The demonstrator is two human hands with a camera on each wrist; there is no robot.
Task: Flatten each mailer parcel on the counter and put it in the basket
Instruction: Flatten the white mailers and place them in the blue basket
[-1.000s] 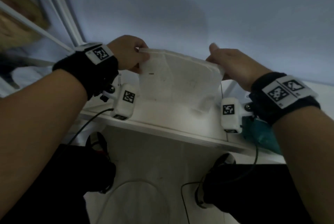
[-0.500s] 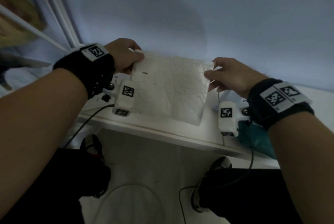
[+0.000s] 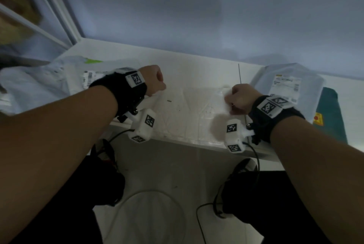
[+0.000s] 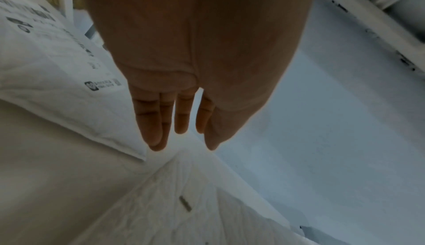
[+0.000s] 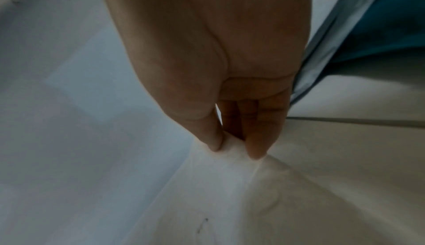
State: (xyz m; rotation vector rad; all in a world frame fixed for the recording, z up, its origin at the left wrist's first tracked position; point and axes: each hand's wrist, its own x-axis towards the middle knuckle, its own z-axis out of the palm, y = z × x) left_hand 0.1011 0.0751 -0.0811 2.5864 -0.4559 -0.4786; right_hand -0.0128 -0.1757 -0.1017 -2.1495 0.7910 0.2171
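A white bubble mailer (image 3: 189, 111) lies flat on the white counter (image 3: 197, 70) between my hands, reaching its front edge. My left hand (image 3: 155, 82) hovers at the mailer's far left corner. In the left wrist view its fingers (image 4: 158, 136) are straight and hold nothing, with the mailer (image 4: 195, 203) just below them. My right hand (image 3: 236, 96) pinches the mailer's far right corner between thumb and fingers, and that corner (image 5: 232, 149) is lifted a little. No basket is clearly in view.
A white poly mailer with a barcode label (image 3: 59, 80) lies on the counter at the left. A grey mailer with a label (image 3: 285, 86) rests on a teal parcel (image 3: 331, 113) at the right. A pale round rim (image 3: 149, 192) shows on the floor below.
The mailer came down from being held up in the air to lying flat on the counter. My left hand let go of its corner. The right hand still pinches its corner.
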